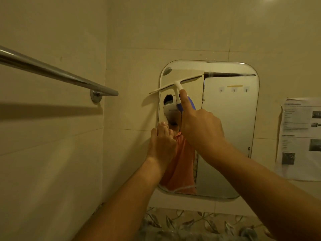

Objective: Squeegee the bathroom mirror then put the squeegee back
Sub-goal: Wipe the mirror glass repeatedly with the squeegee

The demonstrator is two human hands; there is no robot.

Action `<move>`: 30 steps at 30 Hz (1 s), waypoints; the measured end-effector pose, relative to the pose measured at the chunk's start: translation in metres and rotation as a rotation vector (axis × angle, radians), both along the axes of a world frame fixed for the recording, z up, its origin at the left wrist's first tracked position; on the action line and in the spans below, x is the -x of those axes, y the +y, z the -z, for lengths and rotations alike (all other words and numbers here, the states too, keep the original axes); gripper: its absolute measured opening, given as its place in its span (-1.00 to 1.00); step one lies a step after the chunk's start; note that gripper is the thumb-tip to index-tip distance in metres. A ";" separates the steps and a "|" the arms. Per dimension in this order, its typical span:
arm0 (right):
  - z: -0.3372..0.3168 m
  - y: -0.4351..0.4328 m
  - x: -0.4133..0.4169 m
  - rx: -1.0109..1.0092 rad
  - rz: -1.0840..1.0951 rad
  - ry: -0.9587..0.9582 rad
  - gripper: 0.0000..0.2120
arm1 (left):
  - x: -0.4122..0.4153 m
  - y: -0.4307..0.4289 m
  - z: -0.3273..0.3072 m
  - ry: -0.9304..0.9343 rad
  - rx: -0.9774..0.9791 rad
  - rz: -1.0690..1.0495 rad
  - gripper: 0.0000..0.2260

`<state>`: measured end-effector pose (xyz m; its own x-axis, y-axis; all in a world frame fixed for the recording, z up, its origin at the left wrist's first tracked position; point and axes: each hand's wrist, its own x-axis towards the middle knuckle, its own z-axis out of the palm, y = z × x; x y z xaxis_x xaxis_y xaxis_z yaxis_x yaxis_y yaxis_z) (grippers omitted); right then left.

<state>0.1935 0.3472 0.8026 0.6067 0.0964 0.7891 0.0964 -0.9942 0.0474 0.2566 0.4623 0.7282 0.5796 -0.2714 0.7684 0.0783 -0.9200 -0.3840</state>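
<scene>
Two hands: right hand [199, 126] grips the squeegee [175, 85] by the mirror's [231, 136] top left corner; left hand [161, 141] rests flat on its left edge.

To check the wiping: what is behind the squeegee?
The squeegee lies over the mirror top left; its left end overhangs the wall. The right hand hides the lower handle.

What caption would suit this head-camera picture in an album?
Right hand holds a white squeegee at the top left of the mirror; left hand rests on its left edge.
</scene>
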 end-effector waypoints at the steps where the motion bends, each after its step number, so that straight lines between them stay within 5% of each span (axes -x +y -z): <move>1: 0.009 -0.002 0.000 -0.013 -0.001 0.014 -0.14 | -0.002 -0.001 0.000 -0.012 -0.011 0.027 -0.61; 15: 0.082 -0.009 0.045 -0.138 0.000 0.321 -0.17 | -0.009 0.003 0.011 -0.023 0.070 0.073 -0.67; 22: 0.036 -0.018 0.037 -0.144 -0.125 0.069 -0.29 | -0.010 -0.001 0.021 -0.027 0.137 0.121 -0.58; 27: -0.027 -0.010 0.017 -0.080 -0.144 -0.139 -0.30 | -0.010 0.000 0.020 -0.082 0.114 0.098 -0.72; 30: -0.048 -0.003 0.004 -0.036 -0.080 -0.112 -0.26 | -0.009 -0.002 0.019 -0.062 0.094 0.076 -0.73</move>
<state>0.1900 0.3447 0.8509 0.5065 0.1116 0.8550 0.1716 -0.9848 0.0269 0.2658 0.4605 0.7089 0.5109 -0.2380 0.8260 0.0275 -0.9559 -0.2924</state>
